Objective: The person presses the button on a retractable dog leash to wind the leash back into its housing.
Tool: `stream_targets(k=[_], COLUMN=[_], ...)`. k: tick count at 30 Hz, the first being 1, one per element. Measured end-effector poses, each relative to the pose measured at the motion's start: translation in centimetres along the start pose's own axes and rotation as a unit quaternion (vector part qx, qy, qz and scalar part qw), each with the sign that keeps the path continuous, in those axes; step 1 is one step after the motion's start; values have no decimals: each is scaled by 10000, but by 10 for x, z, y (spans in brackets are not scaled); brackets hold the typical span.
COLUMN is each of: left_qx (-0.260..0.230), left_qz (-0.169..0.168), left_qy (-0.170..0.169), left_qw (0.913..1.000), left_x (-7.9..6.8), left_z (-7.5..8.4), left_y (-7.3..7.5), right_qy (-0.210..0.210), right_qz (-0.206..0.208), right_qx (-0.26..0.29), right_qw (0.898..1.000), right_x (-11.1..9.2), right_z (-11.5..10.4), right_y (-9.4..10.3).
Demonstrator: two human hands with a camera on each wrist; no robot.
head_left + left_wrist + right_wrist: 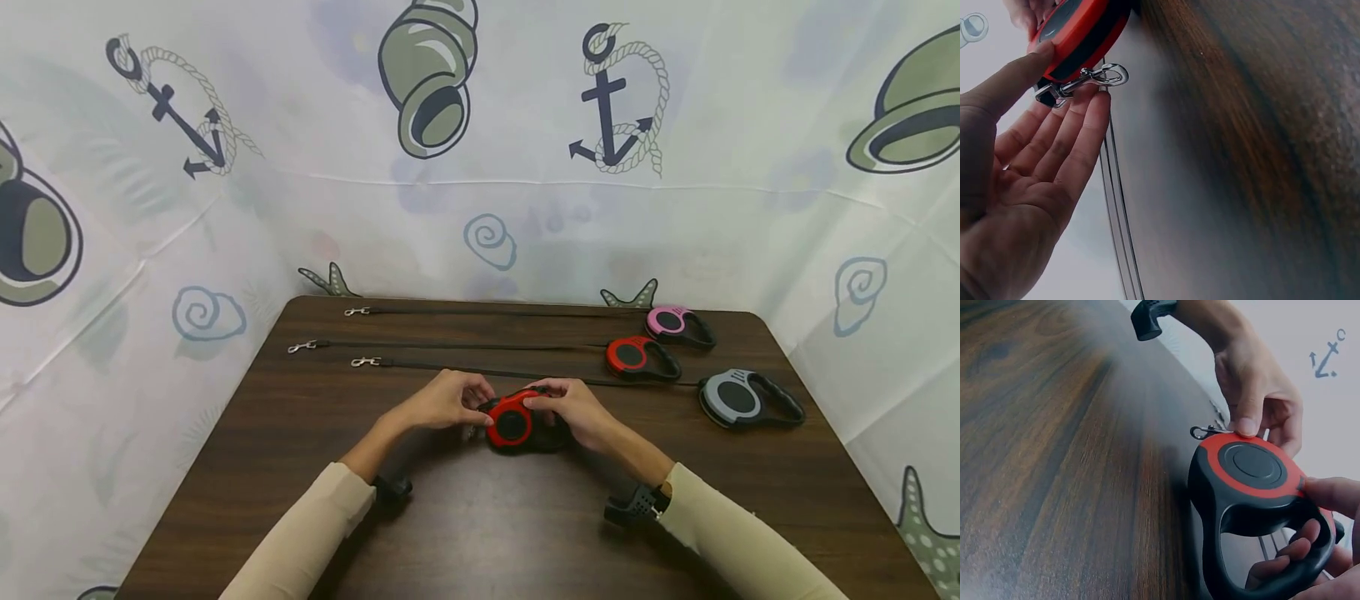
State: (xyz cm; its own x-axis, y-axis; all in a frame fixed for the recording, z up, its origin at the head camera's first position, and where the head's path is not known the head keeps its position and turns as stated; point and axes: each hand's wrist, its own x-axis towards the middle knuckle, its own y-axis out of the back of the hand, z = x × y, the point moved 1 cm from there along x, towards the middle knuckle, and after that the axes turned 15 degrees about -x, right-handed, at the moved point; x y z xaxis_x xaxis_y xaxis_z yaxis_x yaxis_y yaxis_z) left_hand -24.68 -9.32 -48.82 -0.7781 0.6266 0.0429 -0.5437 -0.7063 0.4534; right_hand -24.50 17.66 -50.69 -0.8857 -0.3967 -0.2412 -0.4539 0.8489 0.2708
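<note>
Both hands hold a red and black retractable dog leash [513, 425] just above the near-middle of the table. My left hand [446, 402] pinches its front end, thumb on the red casing and the other fingers stretched out beneath. At that end a silver snap clip [1088, 80] lies close over the left fingertips. My right hand [576, 408] grips the handle side, with its thumb on the casing's edge. Some right fingers [1297, 549] show through the opening of the black handle [1211, 550].
Three more retractable leashes lie farther back: pink [666, 322], red [628, 356] and grey [737, 398]. Their cords run leftward across the dark wooden table [480, 525] to metal clips [366, 362]. A patterned cloth [525, 233] hangs behind the table.
</note>
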Motion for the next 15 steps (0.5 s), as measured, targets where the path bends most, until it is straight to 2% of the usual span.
stream_targets(k=[5, 8, 12, 15], left_qx=[-60, -77, -113, -112], left_qz=[-77, -115, -171, -225], left_qy=[225, 313, 308, 304], left_qw=[9997, 9994, 9993, 9992], left_x=[1, 2, 3, 3], left_z=[0, 1, 0, -1], left_y=[1, 1, 1, 1], right_qy=[10, 96, 473, 701], right_qz=[-71, -72, 38, 126], right_qx=[-330, -843, -1749, -2178], right_qw=[9994, 9964, 9835, 9734], right_x=[-1, -2, -3, -3], right_z=[-1, -2, -3, -2], right_y=[1, 2, 2, 3])
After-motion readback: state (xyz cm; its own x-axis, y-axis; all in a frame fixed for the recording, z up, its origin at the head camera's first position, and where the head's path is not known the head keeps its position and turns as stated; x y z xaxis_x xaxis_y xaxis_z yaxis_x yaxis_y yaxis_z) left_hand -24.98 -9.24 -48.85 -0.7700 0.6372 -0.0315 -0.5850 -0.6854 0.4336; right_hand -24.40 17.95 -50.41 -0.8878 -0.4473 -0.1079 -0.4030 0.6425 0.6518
